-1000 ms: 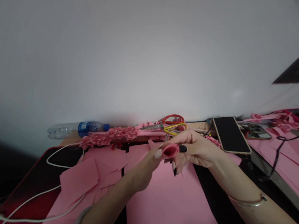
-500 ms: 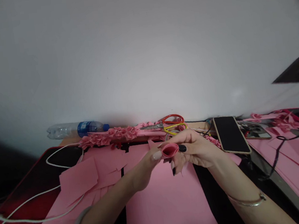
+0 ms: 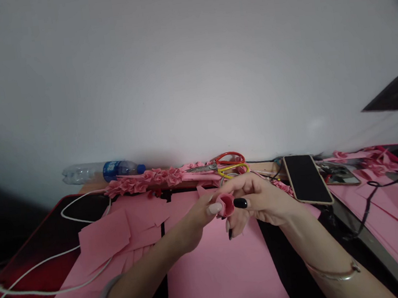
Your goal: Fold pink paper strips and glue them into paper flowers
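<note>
Together, the left hand (image 3: 194,224) and right hand (image 3: 264,200) pinch a rolled pink paper (image 3: 227,205)

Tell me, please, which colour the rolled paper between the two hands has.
The rolled paper is pink; the head view shows it best.

Head camera: worn high, facing forward and down.
Wall (image 3: 182,73): straight ahead, upper half.
Left hand (image 3: 192,225), right hand (image 3: 263,201): near, below centre.

A pale wall (image 3: 191,82), brightest around its middle, stands behind the table (image 3: 93,187).
</note>
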A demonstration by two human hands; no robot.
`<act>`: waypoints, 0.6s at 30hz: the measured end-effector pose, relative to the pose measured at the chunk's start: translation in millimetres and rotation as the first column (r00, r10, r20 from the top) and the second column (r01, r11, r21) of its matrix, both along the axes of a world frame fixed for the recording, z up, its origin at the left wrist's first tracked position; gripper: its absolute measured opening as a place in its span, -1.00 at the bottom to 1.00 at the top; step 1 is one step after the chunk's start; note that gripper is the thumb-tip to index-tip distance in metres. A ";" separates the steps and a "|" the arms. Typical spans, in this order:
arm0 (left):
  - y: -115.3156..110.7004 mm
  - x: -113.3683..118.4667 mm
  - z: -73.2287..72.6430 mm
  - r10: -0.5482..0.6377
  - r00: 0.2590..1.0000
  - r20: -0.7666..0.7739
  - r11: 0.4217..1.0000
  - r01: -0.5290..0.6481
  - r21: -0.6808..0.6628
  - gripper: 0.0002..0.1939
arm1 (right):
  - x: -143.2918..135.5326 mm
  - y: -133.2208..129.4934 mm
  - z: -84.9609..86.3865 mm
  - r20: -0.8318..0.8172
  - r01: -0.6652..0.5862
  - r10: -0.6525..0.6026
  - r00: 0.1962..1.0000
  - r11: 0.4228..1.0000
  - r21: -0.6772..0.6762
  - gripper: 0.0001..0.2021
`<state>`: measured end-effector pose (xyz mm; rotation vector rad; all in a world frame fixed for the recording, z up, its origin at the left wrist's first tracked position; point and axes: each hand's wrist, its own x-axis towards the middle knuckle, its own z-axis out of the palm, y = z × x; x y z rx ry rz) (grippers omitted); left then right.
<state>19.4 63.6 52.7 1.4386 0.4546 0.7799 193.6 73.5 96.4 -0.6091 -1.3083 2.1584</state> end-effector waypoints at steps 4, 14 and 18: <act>-1.1 3.0 2.3 0.002 0.990 0.140 0.999 0.005 -0.051 -0.62 | -1.8 -2.8 3.6 0.026 0.030 -0.031 0.999 0.999 0.015 -0.68; -1.0 3.8 1.8 -0.011 0.987 0.163 0.996 0.024 -0.080 -0.61 | -2.4 -6.1 5.4 0.100 0.057 -0.062 0.993 0.997 0.057 -0.81; -0.7 3.1 1.9 -0.055 0.991 0.122 0.996 0.063 -0.068 -0.54 | -1.7 -5.5 5.3 0.098 0.043 -0.048 0.994 0.998 0.048 -0.76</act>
